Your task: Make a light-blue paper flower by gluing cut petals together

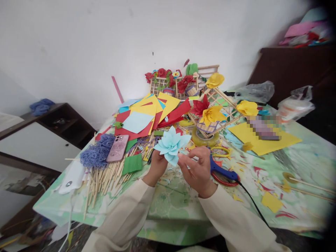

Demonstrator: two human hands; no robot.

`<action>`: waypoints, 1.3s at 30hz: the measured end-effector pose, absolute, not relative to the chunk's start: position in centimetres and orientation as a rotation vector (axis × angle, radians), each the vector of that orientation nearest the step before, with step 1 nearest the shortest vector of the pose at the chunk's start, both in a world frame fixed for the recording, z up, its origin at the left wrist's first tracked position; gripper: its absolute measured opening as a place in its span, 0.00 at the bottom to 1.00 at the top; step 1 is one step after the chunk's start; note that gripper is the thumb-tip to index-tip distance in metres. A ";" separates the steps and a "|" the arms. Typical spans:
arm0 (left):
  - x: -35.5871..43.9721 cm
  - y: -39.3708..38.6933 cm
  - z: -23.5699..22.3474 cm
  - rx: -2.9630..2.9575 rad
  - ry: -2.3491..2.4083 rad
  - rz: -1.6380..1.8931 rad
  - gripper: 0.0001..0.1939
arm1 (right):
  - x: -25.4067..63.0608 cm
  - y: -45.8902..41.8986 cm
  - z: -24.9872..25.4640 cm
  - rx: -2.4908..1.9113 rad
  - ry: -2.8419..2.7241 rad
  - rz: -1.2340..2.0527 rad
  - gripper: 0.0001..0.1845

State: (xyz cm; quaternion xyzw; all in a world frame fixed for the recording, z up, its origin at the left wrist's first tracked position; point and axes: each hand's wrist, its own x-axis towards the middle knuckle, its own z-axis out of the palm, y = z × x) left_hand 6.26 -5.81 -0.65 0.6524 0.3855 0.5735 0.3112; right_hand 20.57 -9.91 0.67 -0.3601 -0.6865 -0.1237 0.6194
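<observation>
A light-blue paper flower (172,142) with layered pointed petals is held up in front of me, over the near middle of the table. My left hand (157,165) is closed beneath it; its fingertips are hidden behind the petals. With thumb and fingers bent together, my right hand (197,168) pinches a petal at the flower's lower right edge. Just right of that hand lies a blue glue gun (223,170) with a black cord. Yellow-handled scissors (221,152) and a roll of clear tape (204,139) are behind it.
Wooden sticks (105,183), blue yarn (96,152), a pink phone (118,148) and a white power bank (72,178) lie left. Coloured paper sheets (138,123) and stick trellises with paper flowers (187,84) are further back. Paper scraps and a bagged cup (294,106) are right.
</observation>
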 end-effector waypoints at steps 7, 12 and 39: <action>6.5 -5.6 -1.0 1.678 0.955 1.508 0.07 | 20.7 -9.9 1.2 -0.779 -1.619 -0.252 0.10; 6.7 -5.6 -1.1 1.560 0.955 1.511 0.11 | 20.5 -9.7 1.0 -0.768 -1.671 -0.154 0.09; 6.9 -5.4 -1.7 1.028 0.625 1.406 0.12 | 20.2 -9.4 0.7 -0.930 -1.484 -0.004 0.07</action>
